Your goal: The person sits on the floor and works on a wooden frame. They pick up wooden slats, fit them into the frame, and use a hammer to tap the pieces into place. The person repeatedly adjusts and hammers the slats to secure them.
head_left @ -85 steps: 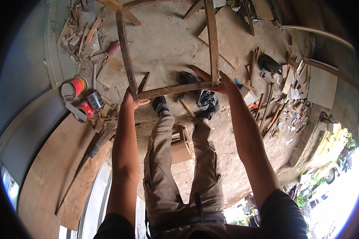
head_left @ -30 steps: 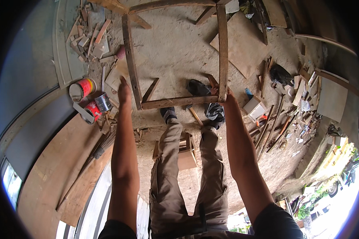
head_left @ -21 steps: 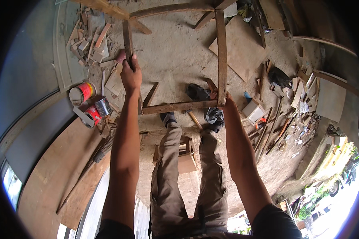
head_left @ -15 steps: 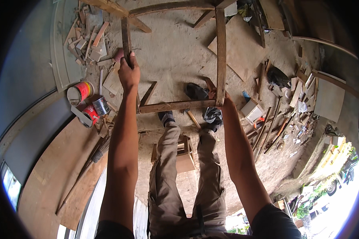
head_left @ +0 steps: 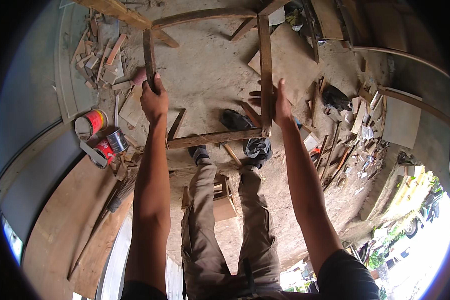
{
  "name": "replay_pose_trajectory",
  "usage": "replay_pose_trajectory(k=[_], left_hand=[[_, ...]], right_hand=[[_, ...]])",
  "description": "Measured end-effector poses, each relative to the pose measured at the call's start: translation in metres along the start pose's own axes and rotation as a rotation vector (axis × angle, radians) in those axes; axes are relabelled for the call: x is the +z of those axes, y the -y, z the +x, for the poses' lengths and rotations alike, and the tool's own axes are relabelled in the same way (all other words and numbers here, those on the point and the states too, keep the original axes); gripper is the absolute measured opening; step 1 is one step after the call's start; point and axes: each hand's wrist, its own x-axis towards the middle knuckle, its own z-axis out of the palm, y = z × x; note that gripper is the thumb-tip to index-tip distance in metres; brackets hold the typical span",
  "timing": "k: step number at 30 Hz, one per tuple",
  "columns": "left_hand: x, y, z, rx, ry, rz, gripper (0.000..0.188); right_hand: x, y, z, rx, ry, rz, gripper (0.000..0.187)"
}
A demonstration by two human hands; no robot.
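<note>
A rectangular wooden frame [head_left: 265,55] with legs, like the bare frame of a chair or stool, stretches out in front of me. My left hand [head_left: 154,100] is closed around its left rail. At the right rail, my right hand [head_left: 281,106] has its fingers spread and its thumb raised. Some of those fingers show past the rail's inner side, and whether the palm touches the wood I cannot tell. The near rail [head_left: 215,138] runs just above my feet. Between my feet a wooden handle [head_left: 232,154] lies on the ground.
Wood offcuts [head_left: 105,62] are heaped at the far left. Paint cans [head_left: 91,124] stand below them, beside a large curved board [head_left: 60,215]. A flat panel [head_left: 290,62] lies under the frame's right side. Sticks and scraps [head_left: 362,155] litter the right. A small wooden piece [head_left: 225,202] sits behind my feet.
My right hand has let go near the frame's near right corner and moved farther up the right rail, fingers now spread. My left hand keeps its hold. The frame sits slightly more left in view.
</note>
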Motion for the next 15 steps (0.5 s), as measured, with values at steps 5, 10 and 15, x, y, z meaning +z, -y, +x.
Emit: replay_pose_trajectory(k=[5,10,15], left_hand=[[0.002,-0.003,-0.001,-0.004,0.025,-0.057,0.05],[0.001,0.003,-0.002,-0.009,0.034,-0.071,0.05],[0.002,0.001,-0.004,0.012,0.016,-0.047,0.05]], right_hand=[[0.01,0.001,-0.003,-0.025,-0.01,-0.33,0.055],[0.024,0.0,-0.01,-0.097,-0.116,-0.402,0.05],[0.017,-0.006,-0.008,-0.124,-0.144,-0.363,0.049]])
